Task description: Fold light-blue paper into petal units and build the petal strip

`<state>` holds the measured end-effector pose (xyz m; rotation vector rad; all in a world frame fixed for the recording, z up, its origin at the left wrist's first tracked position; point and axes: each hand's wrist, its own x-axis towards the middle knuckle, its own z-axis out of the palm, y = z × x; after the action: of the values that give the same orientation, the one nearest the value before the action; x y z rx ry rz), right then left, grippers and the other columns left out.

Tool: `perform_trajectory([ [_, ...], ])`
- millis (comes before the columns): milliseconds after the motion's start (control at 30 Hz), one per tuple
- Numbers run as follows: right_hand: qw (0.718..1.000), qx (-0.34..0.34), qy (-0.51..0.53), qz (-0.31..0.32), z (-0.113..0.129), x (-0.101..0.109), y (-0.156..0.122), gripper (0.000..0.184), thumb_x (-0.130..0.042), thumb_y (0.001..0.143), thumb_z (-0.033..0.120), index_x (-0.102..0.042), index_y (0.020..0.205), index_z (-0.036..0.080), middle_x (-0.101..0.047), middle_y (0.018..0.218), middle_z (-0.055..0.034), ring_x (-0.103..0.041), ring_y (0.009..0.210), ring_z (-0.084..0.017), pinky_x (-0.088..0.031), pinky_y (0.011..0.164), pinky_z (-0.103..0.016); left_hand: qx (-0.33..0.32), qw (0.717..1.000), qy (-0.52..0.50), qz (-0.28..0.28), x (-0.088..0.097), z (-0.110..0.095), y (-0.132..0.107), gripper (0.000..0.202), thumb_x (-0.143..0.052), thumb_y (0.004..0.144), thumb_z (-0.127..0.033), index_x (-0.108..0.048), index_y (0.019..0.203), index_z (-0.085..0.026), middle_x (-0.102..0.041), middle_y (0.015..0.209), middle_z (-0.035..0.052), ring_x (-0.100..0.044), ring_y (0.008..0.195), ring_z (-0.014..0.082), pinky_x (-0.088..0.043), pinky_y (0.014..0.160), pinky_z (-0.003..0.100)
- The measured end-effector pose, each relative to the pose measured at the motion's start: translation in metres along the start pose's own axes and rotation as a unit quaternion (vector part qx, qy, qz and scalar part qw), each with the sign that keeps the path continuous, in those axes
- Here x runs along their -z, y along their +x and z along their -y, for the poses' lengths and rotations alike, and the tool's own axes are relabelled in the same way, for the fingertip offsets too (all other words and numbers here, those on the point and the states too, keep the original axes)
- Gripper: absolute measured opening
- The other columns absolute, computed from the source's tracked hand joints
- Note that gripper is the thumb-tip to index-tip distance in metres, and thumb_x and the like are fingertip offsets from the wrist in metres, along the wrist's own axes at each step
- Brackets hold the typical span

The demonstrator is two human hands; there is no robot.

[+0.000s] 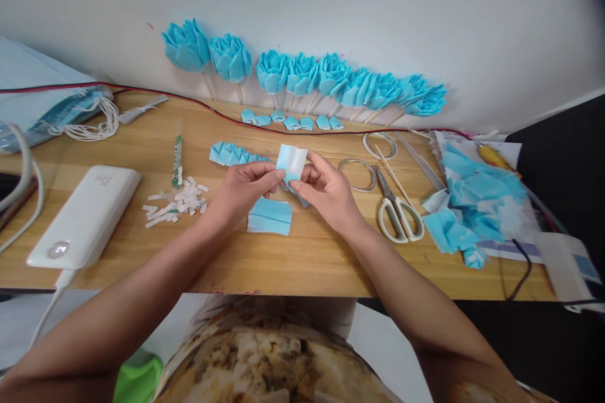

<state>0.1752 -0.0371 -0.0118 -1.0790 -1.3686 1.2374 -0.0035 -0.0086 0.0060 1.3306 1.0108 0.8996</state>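
Observation:
Both hands meet above the middle of a wooden table (307,264). My left hand (241,189) and my right hand (326,192) each pinch one side of a small light-blue folded paper piece (292,162), held upright between them. Just below them lies a stack of folded blue paper squares (270,216). Behind the hands sits a row of folded blue petals (234,154), and farther back a line of small rolled blue pieces (290,121). Several finished blue paper flowers on sticks (302,72) lean against the wall.
White-handled scissors (399,211), two tape rings (358,173) and thin wooden sticks lie to the right, beside a heap of blue tissue scraps (477,201). On the left are white paper snippets (174,201), a white power bank (85,214) with cable, and a red wire.

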Motion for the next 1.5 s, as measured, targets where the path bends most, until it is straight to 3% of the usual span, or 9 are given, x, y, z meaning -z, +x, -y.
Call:
perform_trajectory([
  [167, 1.0, -0.001, 0.008, -0.005, 0.003, 0.005, 0.002, 0.052, -0.075, 0.08, 0.037, -0.059, 0.128, 0.025, -0.07, 0.1, -0.0027, -0.065, 0.09, -0.016, -0.052, 0.077, -0.029, 0.012, 0.999, 0.029, 0.016, 0.002, 0.001, 0.001, 0.027, -0.068, 0.076, -0.04, -0.063, 0.062, -0.017, -0.054, 0.058, -0.002, -0.045, 0.058, 0.0101, -0.036, 0.058, 0.024],
  [267, 0.999, -0.007, -0.029, -0.023, 0.005, 0.009, 0.002, 0.046, -0.077, 0.079, 0.041, -0.065, 0.121, 0.026, -0.07, 0.105, -0.0028, -0.064, 0.089, -0.016, -0.052, 0.075, -0.028, 0.019, 0.997, 0.062, 0.051, 0.001, 0.0, -0.001, 0.027, -0.065, 0.076, -0.041, -0.065, 0.064, -0.016, -0.054, 0.059, -0.002, -0.043, 0.057, 0.0097, -0.033, 0.055, 0.023],
  [500, 0.995, 0.025, -0.089, -0.044, 0.008, 0.006, 0.0, 0.014, -0.074, 0.081, 0.033, -0.068, 0.087, 0.021, -0.068, 0.081, 0.0009, -0.059, 0.07, -0.012, -0.048, 0.066, -0.027, 0.004, 0.99, 0.113, 0.086, -0.002, -0.002, -0.005, 0.027, -0.062, 0.076, -0.039, -0.06, 0.062, -0.016, -0.055, 0.062, -0.0018, -0.044, 0.058, 0.0097, -0.034, 0.055, 0.023],
  [733, 0.99, 0.061, -0.113, -0.053, 0.007, 0.007, 0.0, 0.005, -0.07, 0.082, 0.024, -0.067, 0.085, 0.021, -0.069, 0.081, 0.0019, -0.06, 0.07, -0.011, -0.047, 0.066, -0.026, -0.009, 0.991, 0.095, 0.098, 0.0, -0.003, -0.002, 0.03, -0.06, 0.08, -0.042, -0.063, 0.063, -0.017, -0.056, 0.059, -0.002, -0.045, 0.057, 0.0097, -0.037, 0.055, 0.023],
  [1067, 0.982, 0.107, -0.152, -0.021, 0.011, 0.01, 0.0, 0.016, -0.058, 0.079, 0.011, -0.067, 0.08, 0.024, -0.07, 0.096, -0.0017, -0.065, 0.093, -0.017, -0.05, 0.086, -0.034, 0.03, 0.993, 0.037, 0.107, 0.007, 0.006, 0.005, 0.037, -0.068, 0.077, -0.048, -0.063, 0.058, -0.017, -0.058, 0.056, 0.0, -0.049, 0.054, 0.0107, -0.04, 0.054, 0.024],
  [1500, 0.98, 0.113, -0.163, -0.014, 0.01, 0.01, 0.0, 0.018, -0.055, 0.078, 0.009, -0.066, 0.079, 0.024, -0.071, 0.096, -0.0014, -0.065, 0.092, -0.017, -0.05, 0.087, -0.034, 0.014, 0.993, 0.043, 0.107, 0.005, 0.005, 0.003, 0.037, -0.067, 0.081, -0.048, -0.063, 0.059, -0.017, -0.058, 0.057, -0.0002, -0.05, 0.056, 0.0105, -0.04, 0.054, 0.023],
])
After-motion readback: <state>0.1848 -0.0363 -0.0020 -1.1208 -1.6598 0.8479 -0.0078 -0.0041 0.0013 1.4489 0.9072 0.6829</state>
